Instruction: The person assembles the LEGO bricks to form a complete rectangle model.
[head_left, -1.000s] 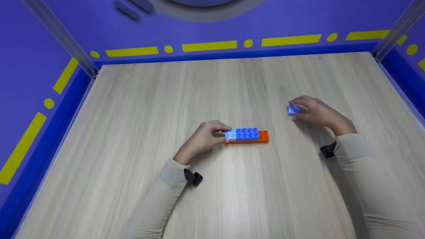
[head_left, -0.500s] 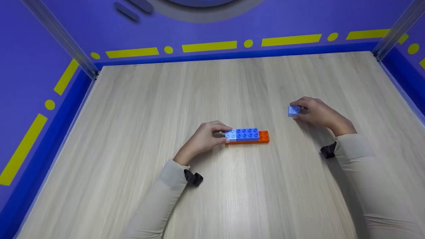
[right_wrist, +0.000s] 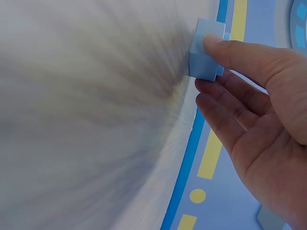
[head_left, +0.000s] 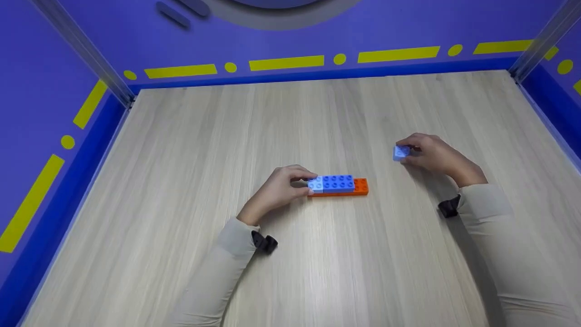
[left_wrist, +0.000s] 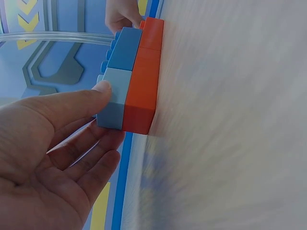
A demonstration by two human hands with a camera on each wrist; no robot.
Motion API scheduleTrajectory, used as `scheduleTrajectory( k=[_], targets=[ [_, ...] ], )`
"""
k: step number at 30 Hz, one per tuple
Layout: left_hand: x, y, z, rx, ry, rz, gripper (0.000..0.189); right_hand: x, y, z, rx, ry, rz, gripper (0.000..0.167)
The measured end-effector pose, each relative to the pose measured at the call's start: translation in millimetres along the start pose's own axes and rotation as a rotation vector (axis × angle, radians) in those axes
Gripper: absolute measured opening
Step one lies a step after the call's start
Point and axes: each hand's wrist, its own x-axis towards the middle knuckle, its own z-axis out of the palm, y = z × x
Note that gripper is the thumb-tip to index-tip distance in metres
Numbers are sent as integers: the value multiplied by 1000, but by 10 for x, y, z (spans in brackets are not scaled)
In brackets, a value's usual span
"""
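Observation:
My left hand [head_left: 281, 186] pinches a light blue toy brick [left_wrist: 112, 105] between thumb and fingers at the left end of a low stack. Right of that brick and flush with it is a longer blue brick [head_left: 338, 182]. Both sit on an orange base [left_wrist: 141, 91] with a seam across its side, and the base's studded right end sticks out past the blue. The base lies on the table. Farther back and to the right, my right hand [head_left: 431, 154] pinches a small light blue brick [right_wrist: 206, 52] by its sides, close over the table top.
The wood-grain table [head_left: 204, 136] is bounded by blue-purple panels [head_left: 290, 41] with yellow marks at the back and both sides. Metal posts [head_left: 91, 50] stand at the back corners. Each sleeved wrist wears a black band [head_left: 265, 243].
The right hand and its light blue brick have shifted very slightly toward the near side. The left hand and the stack stay where they were.

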Motion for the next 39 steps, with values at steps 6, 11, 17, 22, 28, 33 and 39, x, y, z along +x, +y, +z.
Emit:
scheduleTrajectory(
  k=[6,11,17,22,28,33,39],
  targets=[
    [-2,-2,-7,2,0,-17,35,12,-10,13,-12,8,-21,41],
    [1,-6,-9,-9,-1,-18,35,18,-25,27,-15,13,-12,41],
    [6,-11,-13,-26,-5,-19,35,15,-71,38,-29,6,-22,40],
    [14,-13,-9,-14,-5,-20,34,16,-105,38,-54,-12,-60,40],
    [7,1,-5,-29,-2,3,34,18,-173,57,-53,-39,-45,42],
    [4,3,-2,-27,-2,0,35,14,-230,71,-59,-48,-58,42],
    [-1,7,3,-21,-2,-2,35,0,-292,91,-54,-56,-61,40]
  ],
)
